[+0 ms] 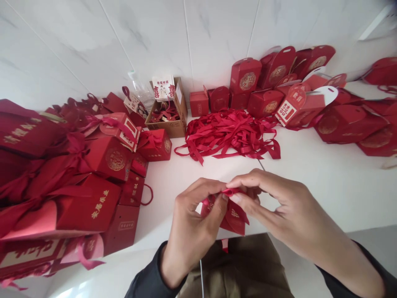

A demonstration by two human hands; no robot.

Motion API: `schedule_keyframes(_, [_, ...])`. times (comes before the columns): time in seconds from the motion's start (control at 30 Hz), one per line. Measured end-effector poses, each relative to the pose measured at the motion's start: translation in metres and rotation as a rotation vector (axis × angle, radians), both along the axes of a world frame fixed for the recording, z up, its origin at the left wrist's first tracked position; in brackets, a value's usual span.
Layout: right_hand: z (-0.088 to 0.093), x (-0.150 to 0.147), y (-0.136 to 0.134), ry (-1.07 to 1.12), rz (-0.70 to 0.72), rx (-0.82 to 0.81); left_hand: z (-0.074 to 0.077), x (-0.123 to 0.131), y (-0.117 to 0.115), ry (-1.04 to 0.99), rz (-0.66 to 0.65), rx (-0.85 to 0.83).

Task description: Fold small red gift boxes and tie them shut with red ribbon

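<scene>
My left hand (198, 225) pinches a red ribbon (230, 192) between thumb and forefinger. From the other side, my right hand (276, 207) grips the same ribbon with its thumb and fingertips. The ribbon is folded or looped between the two hands; I cannot tell whether it is knotted. Just below it, a small red gift box (234, 221) with gold print sits by the table's near edge, partly covered by my fingers. A loose ribbon tail hangs over the box.
A heap of red ribbons (232, 134) lies mid-table. Finished-looking red boxes (102, 161) with bows are stacked on the left. A cardboard box (166, 126) and a clear plastic bottle (139, 91) stand at the back. More red boxes (276, 68) fill the right side along the wall.
</scene>
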State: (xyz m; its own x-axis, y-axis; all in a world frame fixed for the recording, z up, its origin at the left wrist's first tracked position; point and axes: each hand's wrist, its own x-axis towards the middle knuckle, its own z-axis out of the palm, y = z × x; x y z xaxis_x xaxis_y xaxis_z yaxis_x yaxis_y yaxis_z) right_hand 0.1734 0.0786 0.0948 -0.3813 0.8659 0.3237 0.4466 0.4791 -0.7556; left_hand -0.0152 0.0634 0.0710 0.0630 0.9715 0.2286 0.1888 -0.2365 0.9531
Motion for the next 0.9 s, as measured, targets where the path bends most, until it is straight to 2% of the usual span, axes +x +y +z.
schedule_keyframes(0.17, [-0.002,0.000,0.002,-0.007,-0.032,0.025,0.000,-0.005,0.000,0.118,0.043,0.067])
schedule_keyframes(0.33, [-0.002,0.002,0.004,-0.008,-0.020,0.018,0.001,-0.007,0.004,0.187,-0.076,0.021])
schedule_keyframes(0.47, [-0.001,0.002,0.005,-0.021,-0.046,0.008,0.000,-0.009,0.008,0.036,-0.078,-0.124])
schedule_keyframes(0.6, [0.001,0.001,0.004,-0.025,-0.089,-0.042,-0.003,-0.009,0.012,-0.222,-0.132,-0.349])
schedule_keyframes(0.7, [0.004,0.002,0.005,-0.022,-0.067,-0.058,-0.004,-0.005,0.011,-0.370,-0.109,-0.462])
schedule_keyframes(0.9, [0.008,0.007,0.008,-0.044,0.073,-0.007,-0.002,0.008,0.001,-0.380,-0.104,-0.496])
